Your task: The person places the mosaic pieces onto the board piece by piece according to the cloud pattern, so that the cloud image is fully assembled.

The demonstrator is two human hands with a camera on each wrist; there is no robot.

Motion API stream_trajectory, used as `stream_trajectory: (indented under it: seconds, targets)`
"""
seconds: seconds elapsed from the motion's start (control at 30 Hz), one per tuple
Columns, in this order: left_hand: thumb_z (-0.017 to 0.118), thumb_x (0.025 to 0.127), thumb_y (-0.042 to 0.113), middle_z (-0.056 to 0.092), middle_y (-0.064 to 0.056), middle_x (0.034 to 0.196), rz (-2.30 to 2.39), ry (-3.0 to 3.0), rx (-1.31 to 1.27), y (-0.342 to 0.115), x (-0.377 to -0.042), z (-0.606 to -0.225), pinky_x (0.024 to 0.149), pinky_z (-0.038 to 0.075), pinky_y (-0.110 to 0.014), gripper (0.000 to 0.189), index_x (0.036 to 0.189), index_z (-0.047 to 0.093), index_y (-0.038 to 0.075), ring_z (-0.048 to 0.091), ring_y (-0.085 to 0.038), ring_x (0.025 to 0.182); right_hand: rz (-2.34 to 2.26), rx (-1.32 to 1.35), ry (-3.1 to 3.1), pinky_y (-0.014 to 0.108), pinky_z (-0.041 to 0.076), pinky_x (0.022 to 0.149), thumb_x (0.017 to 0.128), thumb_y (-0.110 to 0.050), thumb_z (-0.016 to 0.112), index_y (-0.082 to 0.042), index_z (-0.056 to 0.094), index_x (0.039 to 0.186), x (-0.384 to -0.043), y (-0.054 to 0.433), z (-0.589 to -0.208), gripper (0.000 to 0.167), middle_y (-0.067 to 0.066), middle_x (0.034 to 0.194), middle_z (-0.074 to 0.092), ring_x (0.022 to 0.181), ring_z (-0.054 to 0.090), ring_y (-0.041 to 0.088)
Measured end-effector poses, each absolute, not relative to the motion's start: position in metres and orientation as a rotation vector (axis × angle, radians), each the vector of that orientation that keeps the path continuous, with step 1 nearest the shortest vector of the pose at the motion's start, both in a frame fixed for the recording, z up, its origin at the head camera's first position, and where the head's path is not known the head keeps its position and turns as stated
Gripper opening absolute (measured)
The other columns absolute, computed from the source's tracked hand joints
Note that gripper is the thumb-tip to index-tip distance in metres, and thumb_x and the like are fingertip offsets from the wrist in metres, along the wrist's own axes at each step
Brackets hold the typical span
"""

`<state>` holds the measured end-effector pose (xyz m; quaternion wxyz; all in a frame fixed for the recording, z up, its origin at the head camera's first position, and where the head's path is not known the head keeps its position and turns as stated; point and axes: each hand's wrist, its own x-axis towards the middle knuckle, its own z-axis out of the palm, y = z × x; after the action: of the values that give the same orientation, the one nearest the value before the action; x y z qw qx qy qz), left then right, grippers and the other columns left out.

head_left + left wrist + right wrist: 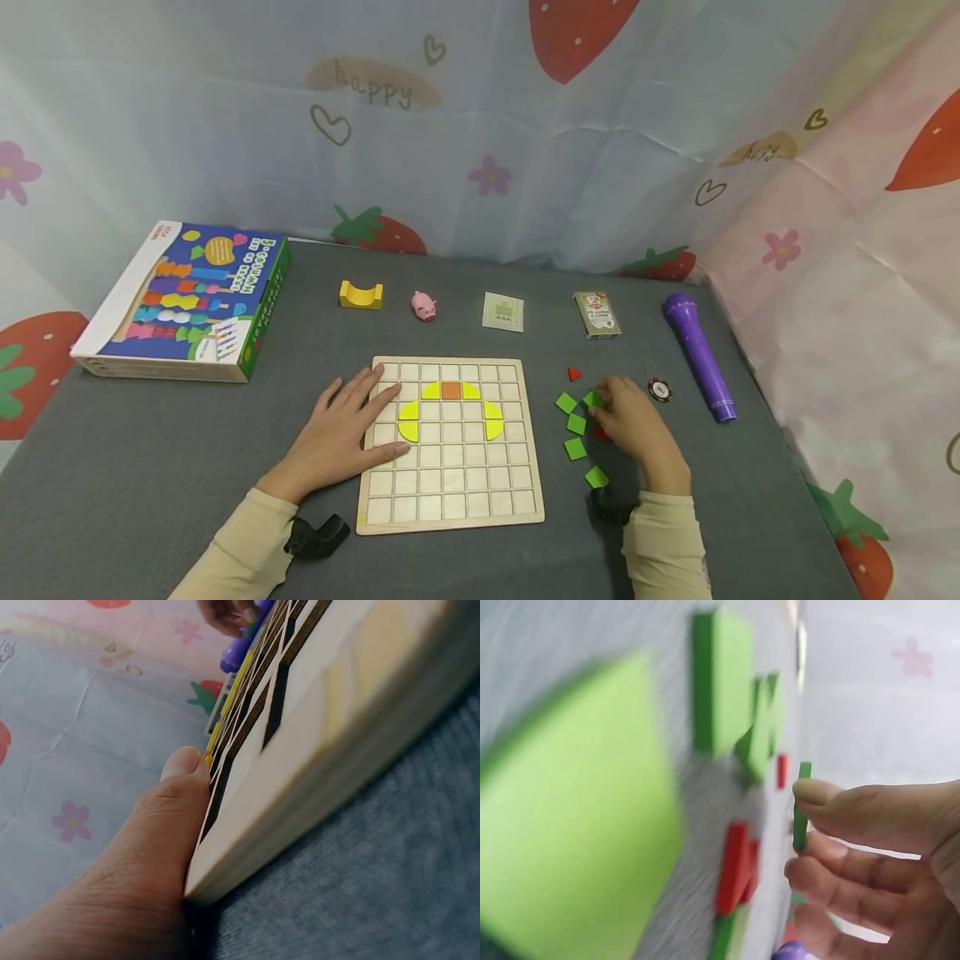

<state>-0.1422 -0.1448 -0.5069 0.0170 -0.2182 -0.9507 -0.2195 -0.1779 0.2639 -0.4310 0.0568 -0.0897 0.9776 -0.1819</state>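
Note:
A wooden grid board (430,481) lies flat in front of me. My left hand (341,429) rests with spread fingers over its left edge, the thumb along the board's surface in the left wrist view. Yellow rounded tiles (408,411) sit in an arch on the grid, with an orange square tile (451,390) at the top. Right of the board, my right hand (632,423) pinches a green square tile (801,817) between thumb and fingers. Several loose green tiles (575,449) lie beside that hand, along with a red triangle tile (573,374) and another red piece (602,433) partly hidden under it.
A blue game box (202,292) stands at the back left. Along the back lie a yellow block (361,296), a pink pig figure (423,306), a printed card (503,312) and a playing-card box (597,315). A purple tube (700,357) and a round chip (660,390) are at right.

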Motion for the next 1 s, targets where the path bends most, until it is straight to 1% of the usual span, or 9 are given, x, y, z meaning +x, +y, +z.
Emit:
stream_trajectory:
  seconds: [0.17, 0.27, 0.37, 0.53, 0.67, 0.77, 1.0]
  targets:
    - [0.053, 0.083, 0.071, 0.015, -0.007, 0.161, -0.687, -2.958, -0.679, -0.145, -0.142, -0.505, 0.115, 0.007, -0.056, 0.085, 0.151, 0.033, 0.023, 0.015, -0.028, 0.147, -0.599, -0.33, 2.962, 0.046, 0.052, 0.079, 0.089, -0.006, 0.067, 0.007, 0.057, 0.115, -0.178, 0.244, -0.422, 0.031, 0.02, 0.105, 0.059, 0.094, 0.06, 0.032]
    - [0.053, 0.083, 0.071, 0.016, -0.008, 0.16, -0.687, -2.959, -0.679, -0.144, -0.142, -0.504, 0.115, 0.007, -0.056, 0.085, 0.15, 0.034, 0.022, 0.015, -0.028, 0.147, -0.605, -0.364, 2.957, 0.044, 0.052, 0.079, 0.09, -0.006, 0.066, 0.007, 0.057, 0.117, -0.178, 0.232, -0.418, 0.032, 0.019, 0.107, 0.058, 0.094, 0.06, 0.031]
    - [0.053, 0.083, 0.07, 0.016, -0.008, 0.16, -0.687, -2.96, -0.677, -0.145, -0.142, -0.504, 0.115, 0.007, -0.056, 0.085, 0.15, 0.034, 0.022, 0.015, -0.028, 0.147, -0.585, -0.395, 2.954, 0.041, 0.052, 0.078, 0.09, -0.008, 0.066, 0.003, 0.059, 0.12, -0.176, 0.22, -0.416, 0.032, 0.015, 0.109, 0.057, 0.094, 0.06, 0.027]
    - [0.053, 0.083, 0.071, 0.017, -0.008, 0.16, -0.683, -2.96, -0.674, -0.145, -0.142, -0.505, 0.115, 0.007, -0.056, 0.085, 0.15, 0.034, 0.021, 0.015, -0.028, 0.147, -0.523, -0.526, 2.943, 0.034, 0.052, 0.071, 0.09, -0.008, 0.066, -0.002, 0.061, 0.12, -0.173, 0.199, -0.415, 0.031, 0.011, 0.108, 0.056, 0.086, 0.06, 0.02]
    - [0.053, 0.083, 0.07, 0.017, -0.008, 0.16, -0.681, -2.953, -0.678, -0.145, -0.143, -0.506, 0.115, 0.007, -0.056, 0.085, 0.15, 0.035, 0.021, 0.016, -0.029, 0.147, -0.482, -0.602, 2.915, 0.03, 0.051, 0.069, 0.09, -0.008, 0.066, -0.004, 0.062, 0.12, -0.17, 0.18, -0.415, 0.031, 0.008, 0.11, 0.056, 0.083, 0.058, 0.016]
    - [0.053, 0.083, 0.07, 0.017, -0.008, 0.16, -0.675, -2.954, -0.681, -0.145, -0.143, -0.506, 0.115, 0.007, -0.056, 0.085, 0.15, 0.034, 0.021, 0.015, -0.028, 0.147, -0.476, -0.633, 2.898, 0.029, 0.051, 0.07, 0.09, -0.009, 0.067, -0.005, 0.062, 0.119, -0.168, 0.168, -0.415, 0.03, 0.005, 0.11, 0.057, 0.083, 0.057, 0.014]
    - [0.053, 0.083, 0.07, 0.017, -0.008, 0.16, -0.68, -2.953, -0.683, -0.145, -0.142, -0.506, 0.115, 0.007, -0.056, 0.085, 0.15, 0.034, 0.021, 0.016, -0.028, 0.147, -0.467, -0.795, 2.858, 0.03, 0.051, 0.077, 0.087, -0.006, 0.069, -0.005, 0.064, 0.11, -0.167, 0.145, -0.42, 0.024, 0.004, 0.108, 0.06, 0.088, 0.058, 0.015]
